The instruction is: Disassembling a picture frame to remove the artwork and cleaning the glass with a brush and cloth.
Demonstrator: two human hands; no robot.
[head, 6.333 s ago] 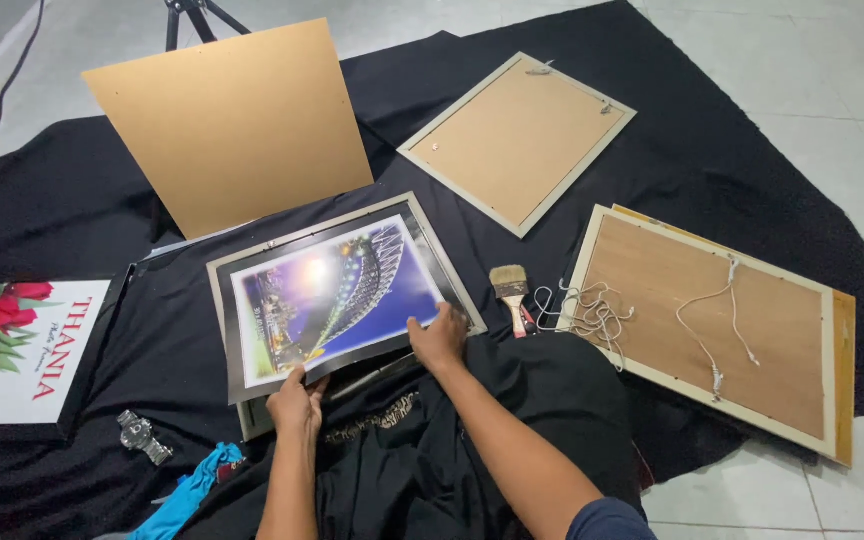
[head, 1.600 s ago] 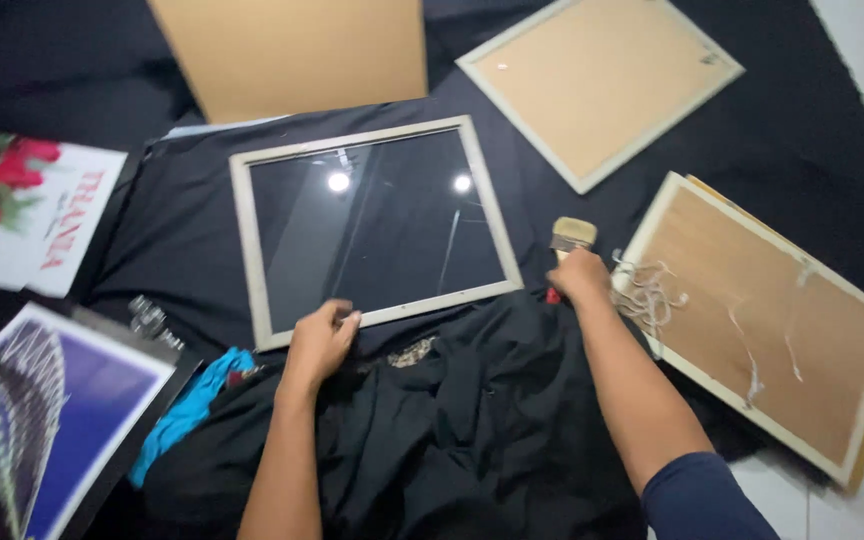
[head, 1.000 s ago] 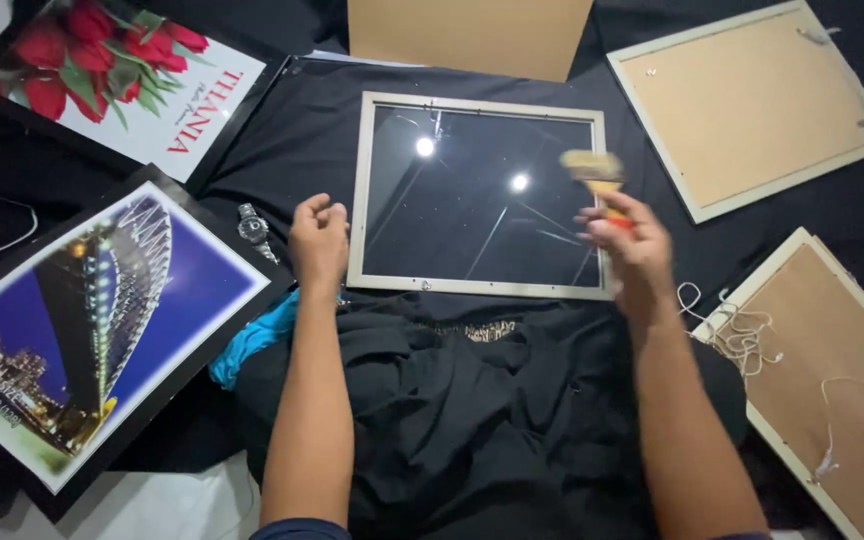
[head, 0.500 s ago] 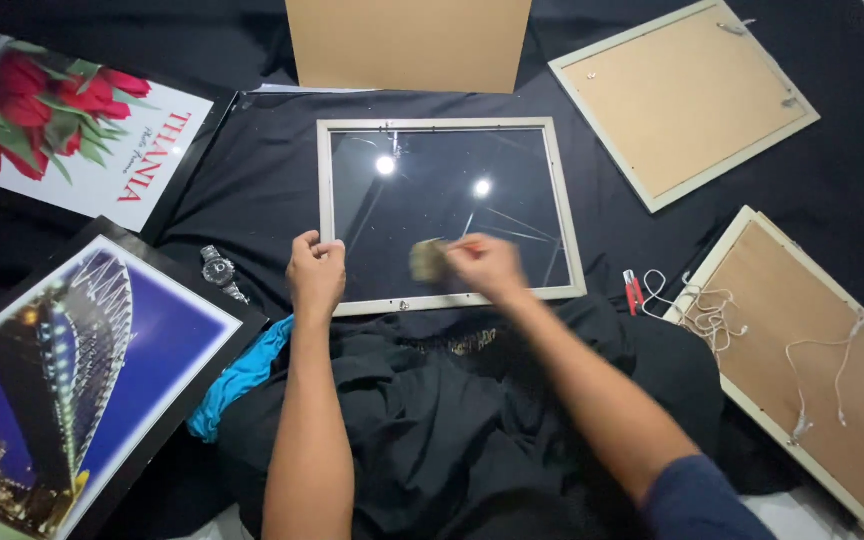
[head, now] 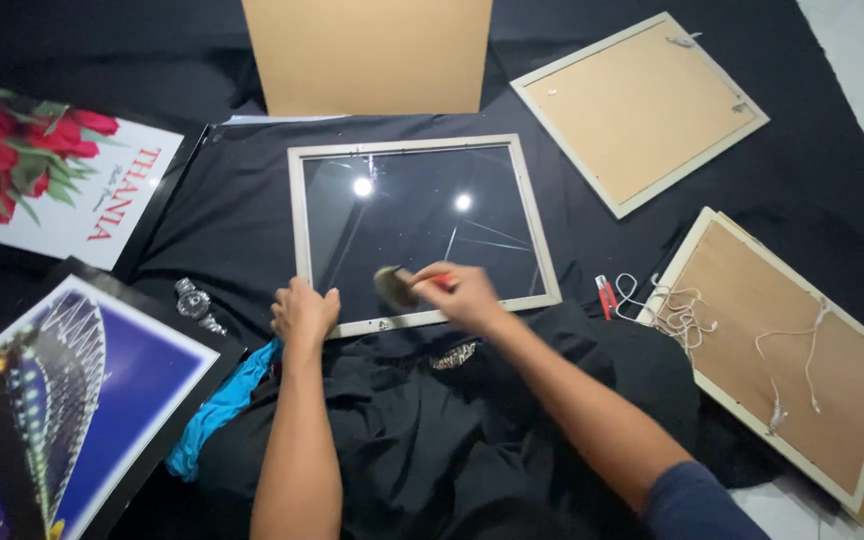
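A cream picture frame (head: pixel 299 220) with bare glass lies flat on black cloth in front of me. My right hand (head: pixel 463 293) grips a small brush (head: pixel 393 286) whose bristles rest on the glass near the frame's lower edge. My left hand (head: pixel 304 310) presses on the frame's lower left corner. Ceiling lights reflect in the glass.
A brown backing board (head: pixel 367 55) lies beyond the frame. Two frames lie face down at right (head: pixel 639 105) (head: pixel 787 350), the nearer one with white cord. A blue bridge print (head: pixel 52 400) and a tulip print (head: pixel 47 175) lie left. Small red pliers (head: pixel 606 296), a wristwatch (head: pixel 195 302) and a blue cloth (head: pixel 220 405) are close by.
The blue print has been taken out of the frame and set at left. My right hand picked up the brush from the right and now sweeps it left across the glass.
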